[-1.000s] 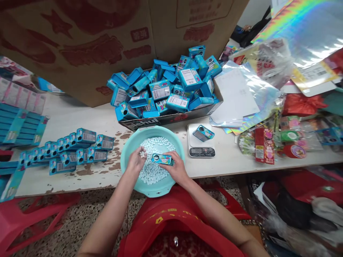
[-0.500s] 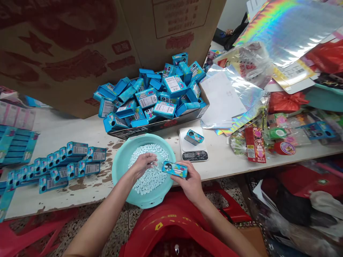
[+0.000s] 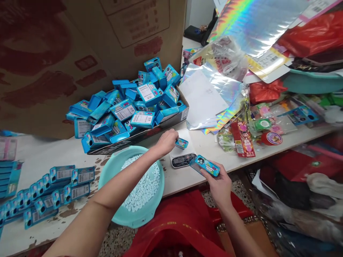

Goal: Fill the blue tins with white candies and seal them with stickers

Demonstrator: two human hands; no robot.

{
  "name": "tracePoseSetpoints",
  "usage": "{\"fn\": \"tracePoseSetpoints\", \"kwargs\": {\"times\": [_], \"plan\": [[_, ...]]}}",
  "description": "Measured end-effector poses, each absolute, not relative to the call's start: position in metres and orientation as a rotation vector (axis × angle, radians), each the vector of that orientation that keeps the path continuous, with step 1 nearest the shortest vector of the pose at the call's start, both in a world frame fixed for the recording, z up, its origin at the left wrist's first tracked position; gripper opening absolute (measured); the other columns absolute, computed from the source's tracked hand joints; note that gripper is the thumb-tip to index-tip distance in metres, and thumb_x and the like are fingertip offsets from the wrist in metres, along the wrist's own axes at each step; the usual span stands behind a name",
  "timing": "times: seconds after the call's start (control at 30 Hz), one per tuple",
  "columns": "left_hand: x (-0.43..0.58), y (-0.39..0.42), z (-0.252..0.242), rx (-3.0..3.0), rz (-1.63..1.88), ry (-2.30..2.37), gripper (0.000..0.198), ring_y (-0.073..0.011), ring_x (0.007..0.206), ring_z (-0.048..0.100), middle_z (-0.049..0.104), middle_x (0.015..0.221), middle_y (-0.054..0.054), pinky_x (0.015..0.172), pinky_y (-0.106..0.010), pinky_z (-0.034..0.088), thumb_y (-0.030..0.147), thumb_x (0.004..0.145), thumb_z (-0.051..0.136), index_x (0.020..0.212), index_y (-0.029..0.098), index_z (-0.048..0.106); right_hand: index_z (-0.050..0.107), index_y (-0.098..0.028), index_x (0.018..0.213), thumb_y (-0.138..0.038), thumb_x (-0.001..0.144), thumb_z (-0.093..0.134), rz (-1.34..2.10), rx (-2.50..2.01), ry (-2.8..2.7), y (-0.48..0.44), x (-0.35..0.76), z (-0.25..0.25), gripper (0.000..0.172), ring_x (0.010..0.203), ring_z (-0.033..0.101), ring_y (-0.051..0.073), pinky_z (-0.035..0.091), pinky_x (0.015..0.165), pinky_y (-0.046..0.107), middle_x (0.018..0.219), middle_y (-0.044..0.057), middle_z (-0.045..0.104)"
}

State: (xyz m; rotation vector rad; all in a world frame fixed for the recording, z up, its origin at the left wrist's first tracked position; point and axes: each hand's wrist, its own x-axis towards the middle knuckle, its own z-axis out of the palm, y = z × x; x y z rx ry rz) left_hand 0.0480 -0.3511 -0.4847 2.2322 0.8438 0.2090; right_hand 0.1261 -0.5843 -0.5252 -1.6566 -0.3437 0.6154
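Observation:
My left hand [image 3: 168, 142] reaches over the bowl to the white kitchen scale [image 3: 184, 154], its fingers closed on the end of a small blue candy box [image 3: 182, 143] there. Whether that box still rests on the scale plate I cannot tell. In my right hand [image 3: 221, 182] is another blue candy box [image 3: 205, 165], held tilted beside the scale's display, with a round opening at its left end. A turquoise bowl [image 3: 158, 192] holds small pale candies [image 3: 144, 189]; my left forearm crosses above it and hides part of them.
Behind the bowl, a long carton [image 3: 139, 137] is heaped with blue boxes. Filled-looking blue boxes [image 3: 80, 191] stand in rows at left. A large cardboard box [image 3: 88, 64] rises behind. Papers [image 3: 203, 96], foil sheets and bagged sweets lie at right; the table's front edge is near.
My left hand has moved from the candies in the bowl to the box on the scale. My right hand has carried its box rightward, away from the bowl. The view has shifted right.

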Motion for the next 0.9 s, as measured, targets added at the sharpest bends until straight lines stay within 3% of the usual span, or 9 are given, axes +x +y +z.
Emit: {"fn": "tracePoseSetpoints", "kwargs": {"times": [0.2,0.43,0.63,0.9], "plan": [[0.048,-0.348,-0.487,2.424,0.103,0.778,0.024,-0.0187,0.072,0.049,0.048,0.072,-0.004,0.066,-0.029,0.033,-0.003,0.069,0.049,0.061,0.019,0.056,0.062,-0.019,0.099,-0.038,0.065,0.077,0.626,-1.652,-0.29,-0.587,0.133,-0.535,0.043,0.088,0.061,0.02,0.049,0.085,0.038,0.094,0.005,0.063],[0.045,-0.352,-0.478,2.62,-0.115,0.773,0.025,-0.0199,0.084,0.052,0.054,0.089,-0.006,0.068,-0.03,0.037,0.003,0.077,0.045,0.082,0.019,0.063,0.062,-0.019,0.098,-0.041,0.063,0.077,0.641,-1.678,-0.273,-0.584,0.133,-0.532,0.043,0.084,0.061,0.019,0.05,0.081,0.036,0.091,0.003,0.064],[0.042,-0.354,-0.481,2.524,0.077,0.788,0.032,-0.0176,0.084,0.054,0.057,0.092,-0.004,0.071,-0.028,0.04,0.0,0.072,0.046,0.089,0.019,0.064,0.062,-0.018,0.096,-0.041,0.062,0.077,0.64,-1.682,-0.266,-0.585,0.13,-0.529,0.044,0.084,0.061,0.019,0.05,0.083,0.037,0.091,0.003,0.065],[0.002,-0.353,-0.485,2.121,0.438,1.023,0.014,-0.0141,0.072,0.054,0.06,0.079,-0.001,0.07,-0.026,0.041,0.011,0.072,0.052,0.079,0.018,0.063,0.062,-0.018,0.099,-0.038,0.061,0.079,0.628,-1.637,-0.195,-0.591,0.129,-0.543,0.047,0.084,0.062,0.018,0.05,0.084,0.037,0.094,0.004,0.067]]}}
